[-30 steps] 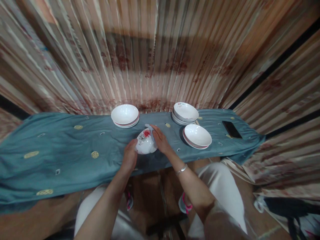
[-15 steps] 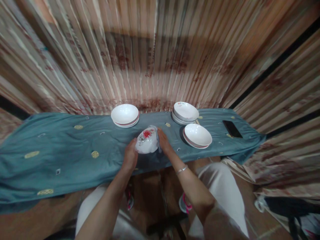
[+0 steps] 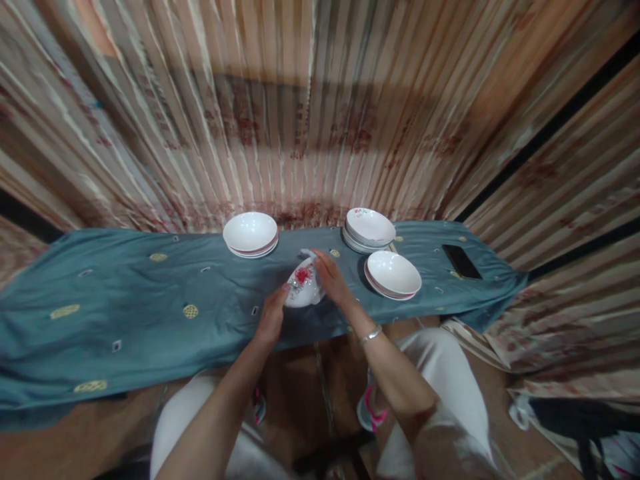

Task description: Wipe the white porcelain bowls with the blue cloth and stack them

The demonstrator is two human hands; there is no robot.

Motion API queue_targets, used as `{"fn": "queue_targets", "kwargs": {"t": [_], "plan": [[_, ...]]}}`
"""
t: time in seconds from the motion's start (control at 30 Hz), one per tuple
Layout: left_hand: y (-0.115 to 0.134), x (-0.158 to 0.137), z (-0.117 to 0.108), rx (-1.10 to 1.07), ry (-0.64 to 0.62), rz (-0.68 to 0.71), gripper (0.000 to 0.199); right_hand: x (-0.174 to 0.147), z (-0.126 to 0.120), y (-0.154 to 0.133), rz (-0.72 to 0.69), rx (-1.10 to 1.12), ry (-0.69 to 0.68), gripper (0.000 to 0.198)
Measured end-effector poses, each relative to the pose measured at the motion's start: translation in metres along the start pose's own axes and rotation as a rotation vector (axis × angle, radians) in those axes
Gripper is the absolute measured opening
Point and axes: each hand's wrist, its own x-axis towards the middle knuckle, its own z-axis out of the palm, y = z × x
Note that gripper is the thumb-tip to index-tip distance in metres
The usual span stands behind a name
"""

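A white bowl (image 3: 297, 293) with a red flower on its outer side is held tilted above the front of the table. My left hand (image 3: 273, 312) grips its left edge. On the opposite side, my right hand (image 3: 332, 277) presses a thin pale cloth (image 3: 307, 253) against the rim, fingers closed over it. Part of the cloth hangs below that hand. The inside of the bowl faces away and is hidden.
On the teal tablecloth (image 3: 150, 293) stand a bowl stack (image 3: 251, 233) at the back left, a taller stack of dishes (image 3: 369, 230) at the back right, and another bowl stack (image 3: 394, 274) in front of it. A black phone (image 3: 461, 261) lies farther right. Behind hangs a curtain (image 3: 280, 133).
Both hands and the bowl have shifted slightly right. The bowl is turned more edge-on, and my right hand with the cloth has moved up along its rim.
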Motion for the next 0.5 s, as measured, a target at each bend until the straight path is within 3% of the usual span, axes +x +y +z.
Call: {"fn": "queue_targets", "kwargs": {"t": [0.13, 0.23, 0.37, 0.5], "plan": [[0.02, -0.006, -0.005, -0.045, -0.036, 0.044, 0.042, -0.012, 0.004, -0.021, -0.135, -0.171, -0.026, 0.043], [0.031, -0.009, -0.005, -0.075, 0.009, 0.016, 0.039, -0.025, 0.011, -0.039, -0.215, -0.305, -0.07, 0.044], [0.031, -0.008, -0.006, -0.064, 0.1, -0.005, 0.031, -0.039, 0.018, -0.055, -0.269, -0.461, -0.124, 0.047], [0.028, -0.009, -0.006, -0.063, 0.089, -0.036, 0.032, -0.041, 0.017, -0.057, -0.271, -0.549, -0.148, 0.046]]}}
